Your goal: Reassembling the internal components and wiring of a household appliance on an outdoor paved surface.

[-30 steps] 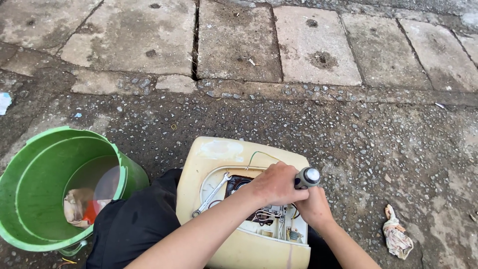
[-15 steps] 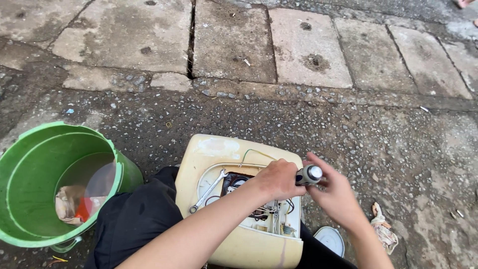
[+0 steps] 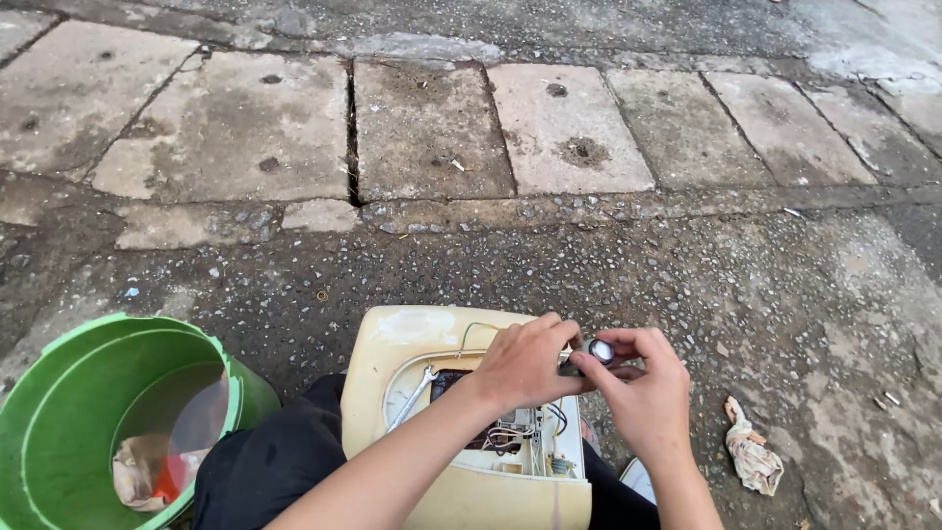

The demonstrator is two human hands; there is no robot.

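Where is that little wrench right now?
In the head view, the wrench lies inside the opened cream-coloured casing, on its left part, just left of the person's left hand and right of the green bucket.

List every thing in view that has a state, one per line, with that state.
Cream appliance housing: opened, wiring exposed.
Small metal-tipped part: pinched between both hands.
Left hand: gripping the part.
Right hand: fingertips closed on the part.
Wrench: lying loose inside the housing.
Green bucket: upright, uncovered, scraps inside.
Rag: crumpled on the ground.
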